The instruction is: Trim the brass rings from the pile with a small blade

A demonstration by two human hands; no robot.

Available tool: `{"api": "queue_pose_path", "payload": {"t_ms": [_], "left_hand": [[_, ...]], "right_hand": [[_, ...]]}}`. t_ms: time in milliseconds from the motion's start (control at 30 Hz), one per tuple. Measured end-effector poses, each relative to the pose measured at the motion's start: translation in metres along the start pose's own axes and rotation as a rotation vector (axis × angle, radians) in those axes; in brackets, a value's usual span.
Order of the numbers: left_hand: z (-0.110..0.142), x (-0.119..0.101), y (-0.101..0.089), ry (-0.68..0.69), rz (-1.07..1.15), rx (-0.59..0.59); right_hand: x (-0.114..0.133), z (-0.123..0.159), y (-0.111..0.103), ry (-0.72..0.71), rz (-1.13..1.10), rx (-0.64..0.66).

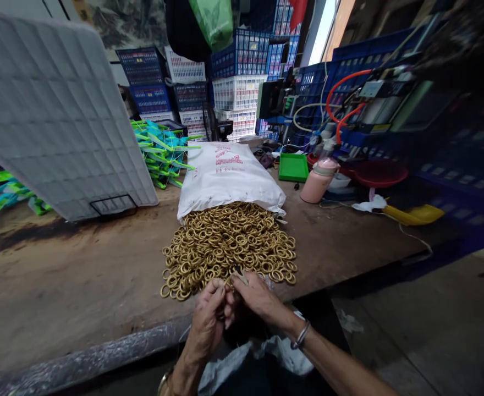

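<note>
Dull gold rings (230, 242), round and open-centred, in a loose heap

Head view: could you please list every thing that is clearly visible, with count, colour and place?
Rings: many, gold-coloured, piled on the table
Sack: one, white with red print, behind the rings
Table: one, brown, beneath
Ribbed panel: one, pale grey, left
Pieces: many, green and teal, around the panel
Crates: many, blue and white, stacked behind
Tray: one, green, right of the sack
Bottle: one, pink, right of the tray
Dish: one, red, right of the bottle
Scoop-like object: one, yellow, far right
Hoses: several, orange-red, upper right
Small item: one, dark-tipped, in the right hand
Left hand: one, bare, near the rings
Right hand: one, bare, beside the left
</note>
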State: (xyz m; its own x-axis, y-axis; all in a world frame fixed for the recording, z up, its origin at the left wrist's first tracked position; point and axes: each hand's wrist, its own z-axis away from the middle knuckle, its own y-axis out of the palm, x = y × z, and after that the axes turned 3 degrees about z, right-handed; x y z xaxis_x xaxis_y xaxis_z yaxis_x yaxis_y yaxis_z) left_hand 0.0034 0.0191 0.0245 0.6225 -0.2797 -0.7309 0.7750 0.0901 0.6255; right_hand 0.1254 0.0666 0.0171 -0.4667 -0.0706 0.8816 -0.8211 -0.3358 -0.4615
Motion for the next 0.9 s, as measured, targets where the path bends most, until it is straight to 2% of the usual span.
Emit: {"api": "queue_pose_path", "payload": {"t_ms": [100,200,300,400,533,767,900], "left_hand": [[-0.001,0.000,-0.001,0.004,0.012,0.023],[0.000,0.001,-0.002,-0.014,0.001,-0.004],[-0.001,0.004,-0.006,-0.022,-0.004,-0.077],[-0.002,0.007,-0.009,0.001,-0.017,-0.121],[-0.002,0.007,-0.010,0.020,-0.031,-0.126],[0.000,0.007,-0.010,0.012,-0.062,-0.099],[0.000,0.008,-0.013,0.068,-0.260,-0.132]], "right_hand": [[0.002,0.004,0.008,0.067,-0.260,0.142],[0.005,0.004,0.009,0.079,-0.347,0.148],[0.009,0.002,0.004,0.029,-0.197,0.007],[0.009,0.001,0.000,-0.083,0.014,-0.117],[0.007,0.004,-0.002,-0.173,0.149,-0.123],[0.011,0.007,0.000,-0.169,0.180,-0.100],[0.011,0.008,0.000,-0.155,0.138,-0.074]]}}
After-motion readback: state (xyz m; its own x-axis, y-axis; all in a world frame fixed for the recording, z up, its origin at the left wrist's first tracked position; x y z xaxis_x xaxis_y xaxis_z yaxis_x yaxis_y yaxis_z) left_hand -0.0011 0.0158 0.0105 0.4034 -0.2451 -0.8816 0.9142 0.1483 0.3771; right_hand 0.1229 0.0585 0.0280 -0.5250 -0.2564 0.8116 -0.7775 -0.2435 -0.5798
